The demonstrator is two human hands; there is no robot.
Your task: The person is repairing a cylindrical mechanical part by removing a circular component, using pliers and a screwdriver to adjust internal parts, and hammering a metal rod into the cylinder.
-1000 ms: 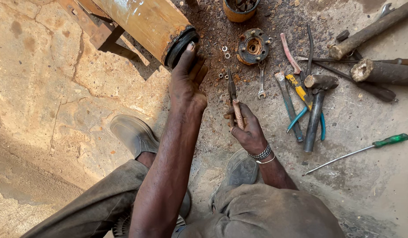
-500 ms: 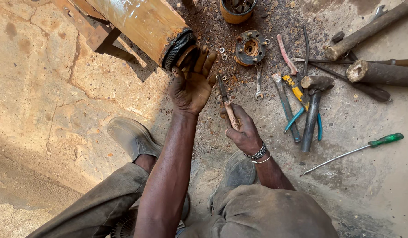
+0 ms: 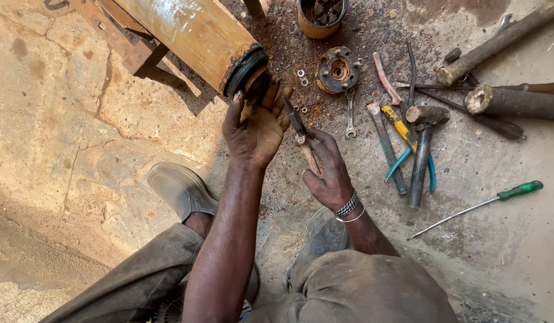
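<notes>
My left hand (image 3: 255, 125) is raised palm-up just below the black-ringed end of a rusty orange cylinder (image 3: 196, 36). It cradles a small dark part (image 3: 257, 88) against its fingers. My right hand (image 3: 329, 173) grips a pair of worn pliers (image 3: 301, 128) by the brown handles, jaws pointing up toward the left hand. A metal bracelet sits on the right wrist. Both forearms reach forward from my knees.
A rusty round flange (image 3: 338, 69) and an orange can (image 3: 321, 15) lie beyond the hands. Small nuts (image 3: 301, 76), a spanner (image 3: 350, 115), a hammer (image 3: 421, 143), blue-handled pliers (image 3: 408, 152), a green-handled screwdriver (image 3: 480, 206) and wooden logs (image 3: 510, 101) are spread at the right. My shoes (image 3: 181, 188) rest on the cracked concrete.
My left hand has come off the cylinder's end and turned palm-up with a small dark part in it. My right hand has brought the pliers up closer to it.
</notes>
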